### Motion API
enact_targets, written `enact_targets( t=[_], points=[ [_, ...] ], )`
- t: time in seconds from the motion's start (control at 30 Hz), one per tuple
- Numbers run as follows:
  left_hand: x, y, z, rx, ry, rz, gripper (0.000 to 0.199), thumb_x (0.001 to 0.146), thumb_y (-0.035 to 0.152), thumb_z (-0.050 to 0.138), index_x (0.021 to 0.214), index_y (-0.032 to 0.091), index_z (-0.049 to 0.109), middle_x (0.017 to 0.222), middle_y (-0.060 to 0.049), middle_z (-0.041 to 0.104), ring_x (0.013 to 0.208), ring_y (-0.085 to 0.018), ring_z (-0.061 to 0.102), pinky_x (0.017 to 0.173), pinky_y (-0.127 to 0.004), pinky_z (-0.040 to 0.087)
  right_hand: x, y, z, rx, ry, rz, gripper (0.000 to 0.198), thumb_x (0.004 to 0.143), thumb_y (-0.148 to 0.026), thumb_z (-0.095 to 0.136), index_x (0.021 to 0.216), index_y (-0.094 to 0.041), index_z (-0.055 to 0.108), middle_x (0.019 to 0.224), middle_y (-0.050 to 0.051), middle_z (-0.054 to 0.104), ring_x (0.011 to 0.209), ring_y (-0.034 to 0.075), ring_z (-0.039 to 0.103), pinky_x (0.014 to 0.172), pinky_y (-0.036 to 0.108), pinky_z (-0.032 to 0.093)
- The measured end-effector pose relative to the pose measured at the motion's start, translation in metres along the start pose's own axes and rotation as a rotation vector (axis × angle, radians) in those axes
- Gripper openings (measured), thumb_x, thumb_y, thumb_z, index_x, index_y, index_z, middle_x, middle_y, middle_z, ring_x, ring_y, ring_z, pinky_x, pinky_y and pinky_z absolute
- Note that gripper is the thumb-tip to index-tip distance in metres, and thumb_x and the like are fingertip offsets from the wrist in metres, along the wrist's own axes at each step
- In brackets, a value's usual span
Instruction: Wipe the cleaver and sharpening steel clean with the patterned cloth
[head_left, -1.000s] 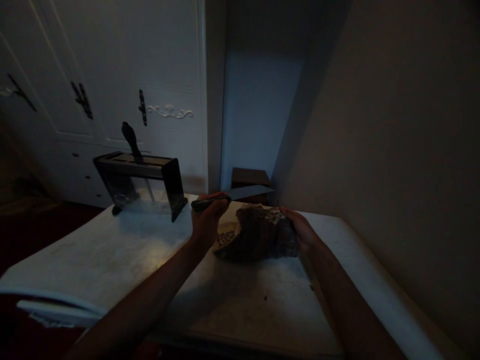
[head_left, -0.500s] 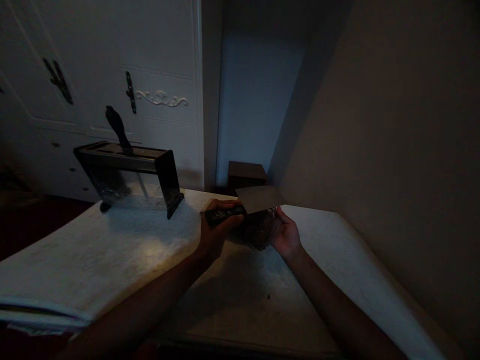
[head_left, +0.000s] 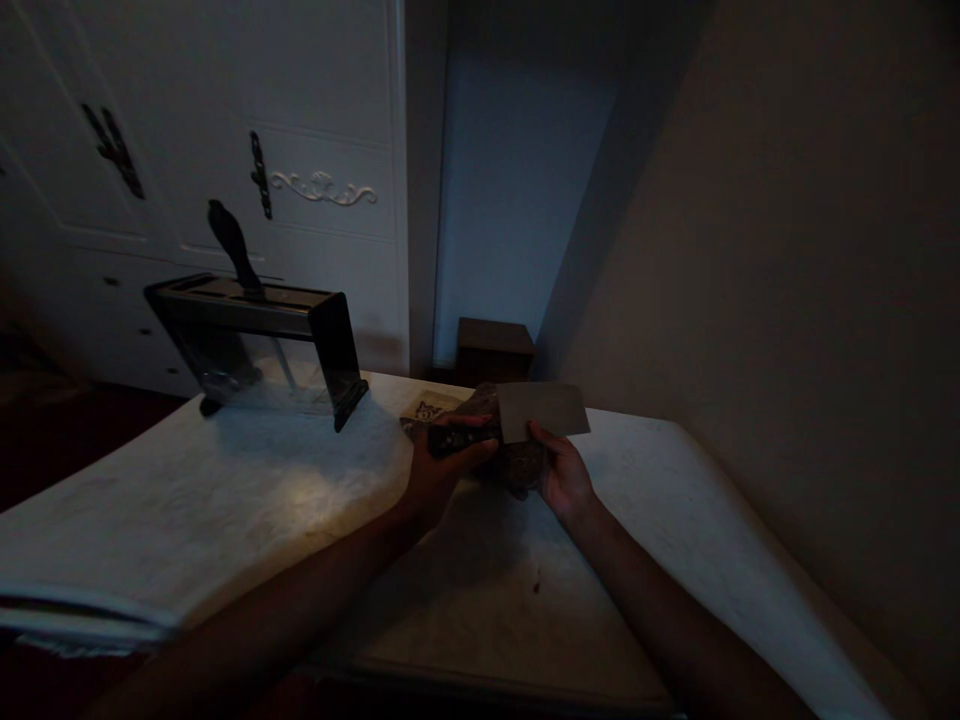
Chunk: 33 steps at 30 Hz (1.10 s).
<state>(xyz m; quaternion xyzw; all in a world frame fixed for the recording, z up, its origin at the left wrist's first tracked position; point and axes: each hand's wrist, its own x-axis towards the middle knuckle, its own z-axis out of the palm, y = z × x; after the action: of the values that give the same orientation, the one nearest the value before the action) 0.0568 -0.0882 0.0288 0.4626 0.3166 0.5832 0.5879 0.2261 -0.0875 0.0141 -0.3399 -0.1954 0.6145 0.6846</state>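
A cleaver (head_left: 546,410) with a broad grey blade and a dark riveted handle is held out over the table, its blade pointing right. My left hand (head_left: 431,480) is closed around its handle. My right hand (head_left: 568,480) is closed on a bunched dark brown cloth (head_left: 521,466), with the thumb lying on the lower part of the blade face. The cloth spreads behind and under the blade and handle. Most of my right fingers are hidden behind it.
At the left stands a knife block (head_left: 330,325) with clear sides and one knife (head_left: 231,240) in it. A patterned light item (head_left: 430,407) lies behind my left hand. White cabinets (head_left: 322,90) rise behind the table (head_left: 300,480); a wall (head_left: 750,250) borders the right.
The cleaver has shifted slightly right and its blade face has turned toward me. My right thumb now lies on the blade. More cloth shows behind the handle, and the patterned item has come into sight.
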Motion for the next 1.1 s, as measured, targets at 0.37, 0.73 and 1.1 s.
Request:
enact_targets(
  t=[0.37, 0.73, 1.1],
  points=[
    [0.021, 0.010, -0.039, 0.195, -0.346, -0.526, 0.049, 0.057, 0.045, 0.085, 0.095, 0.020, 0.068, 0.087, -0.007, 0.071, 0.054, -0.016, 0.065, 0.046, -0.027, 0.052, -0.004, -0.006, 0.002, -0.213, 0.002, -0.152, 0.044, 0.056, -0.019, 0.085, 0.097, -0.016, 0.066, 0.091, 0.004, 0.074, 0.083, 0.021, 0.069, 0.081, 0.032, 0.056],
    [0.018, -0.006, -0.029, 0.514, -0.531, -0.283, 0.052, 0.079, 0.066, 0.056, 0.070, 0.015, 0.053, 0.052, 0.003, 0.049, 0.035, -0.007, 0.042, 0.031, -0.017, 0.030, -0.019, -0.015, 0.014, -0.417, -0.155, -0.086, 0.057, 0.058, -0.030, 0.087, 0.107, -0.020, 0.059, 0.102, 0.004, 0.072, 0.090, 0.021, 0.068, 0.083, 0.032, 0.053],
    [0.018, -0.015, -0.032, 0.490, -0.385, -0.213, 0.052, 0.081, 0.066, 0.053, 0.068, 0.015, 0.052, 0.050, 0.004, 0.049, 0.033, -0.007, 0.042, 0.031, -0.019, 0.028, -0.013, -0.049, -0.011, -0.782, -0.327, 0.294, 0.057, 0.057, -0.026, 0.088, 0.108, -0.017, 0.065, 0.097, 0.006, 0.074, 0.082, 0.020, 0.071, 0.076, 0.032, 0.057]
  ],
)
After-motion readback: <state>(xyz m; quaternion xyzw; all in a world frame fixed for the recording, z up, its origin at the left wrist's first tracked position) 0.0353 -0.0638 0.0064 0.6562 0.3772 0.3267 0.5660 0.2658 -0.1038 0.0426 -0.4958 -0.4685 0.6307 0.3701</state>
